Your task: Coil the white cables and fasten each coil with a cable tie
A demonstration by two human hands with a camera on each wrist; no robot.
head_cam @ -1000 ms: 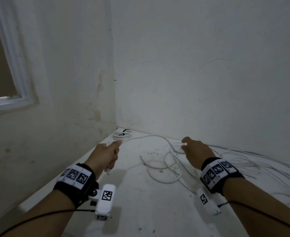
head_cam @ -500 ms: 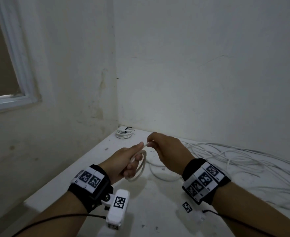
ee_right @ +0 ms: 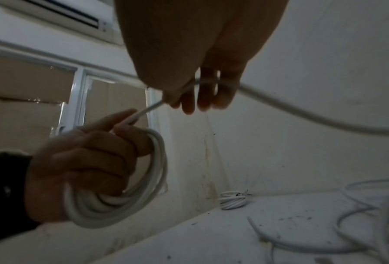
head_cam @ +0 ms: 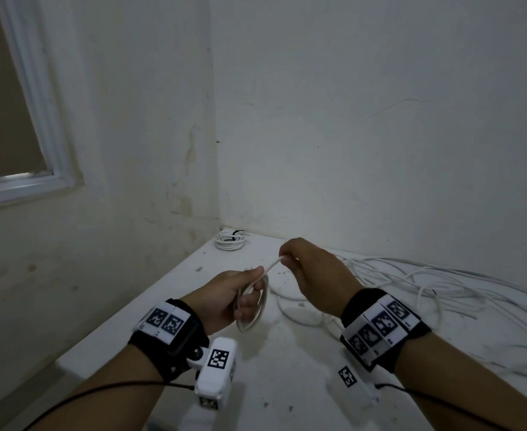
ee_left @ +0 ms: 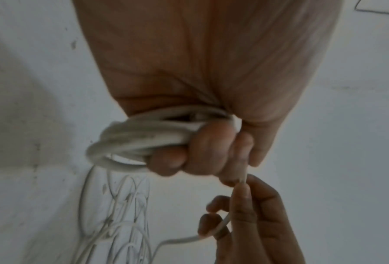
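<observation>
My left hand (head_cam: 246, 293) grips a small coil of white cable (head_cam: 260, 309), a few loops hanging below the curled fingers (ee_left: 177, 159); the coil (ee_right: 125, 198) also shows in the right wrist view. A short stretch of the same cable (head_cam: 273, 263) runs up from my left thumb to my right hand (head_cam: 287, 258), which pinches it just above and right of the left. Past the right hand's fingers (ee_right: 202, 92) the cable (ee_right: 301, 110) trails down to the loose white cables (head_cam: 427, 293) on the white table (head_cam: 287, 368). A finished coil with a dark tie (head_cam: 229, 241) lies in the far corner.
Two white walls meet behind the table, with a window frame (head_cam: 47, 150) on the left wall. The table's left edge (head_cam: 125, 309) runs diagonally below my left wrist. Loose cable loops cover the right half of the table. An air-conditioner unit (ee_right: 60, 12) hangs above the window.
A second ago my hands were apart near the table with the cable stretched between them. Since then they have come together and lifted, and loops have gathered in my left hand.
</observation>
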